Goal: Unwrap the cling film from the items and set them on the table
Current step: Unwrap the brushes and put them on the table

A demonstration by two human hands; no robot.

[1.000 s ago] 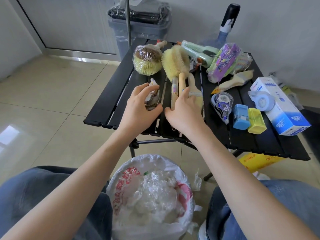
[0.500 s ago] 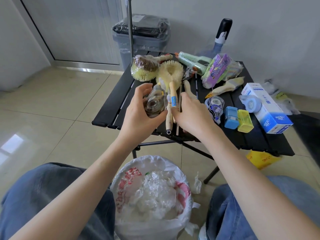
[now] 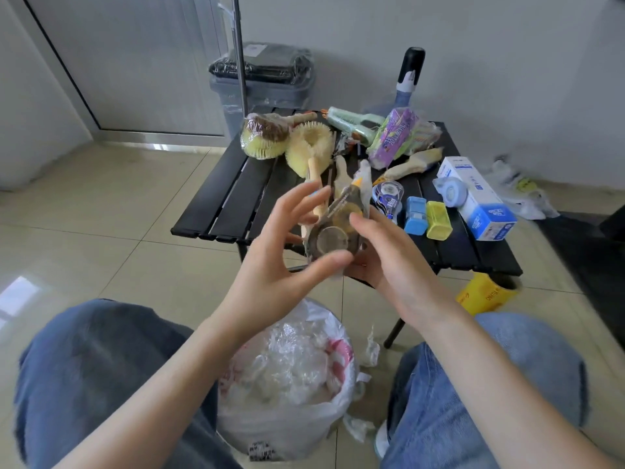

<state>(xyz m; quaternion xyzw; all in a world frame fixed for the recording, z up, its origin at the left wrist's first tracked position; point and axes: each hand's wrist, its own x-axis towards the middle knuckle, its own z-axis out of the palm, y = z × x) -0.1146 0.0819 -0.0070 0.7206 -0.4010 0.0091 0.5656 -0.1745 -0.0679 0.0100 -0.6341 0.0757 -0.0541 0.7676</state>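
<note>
Wrapped tape dispenser (image 3: 333, 228) between both hands' fingers (image 3: 304, 201).

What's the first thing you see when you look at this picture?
Two hands in the middle: the left hand and right hand hold a wrapped tape roller in the air above a white bag stuffed with crumpled film. Behind them, a black table is crowded with yellow brushes and bright little boxes.

Behind the desk I see a grey lidded bin (image 3: 260, 86) against the wall, a metal pole (image 3: 240, 52) rising before it. A white bag (image 3: 287, 384) sits between the knees. A yellow packet (image 3: 485, 292), possibly a wrapper, lies on the tiled floor (image 3: 101, 204).
</note>
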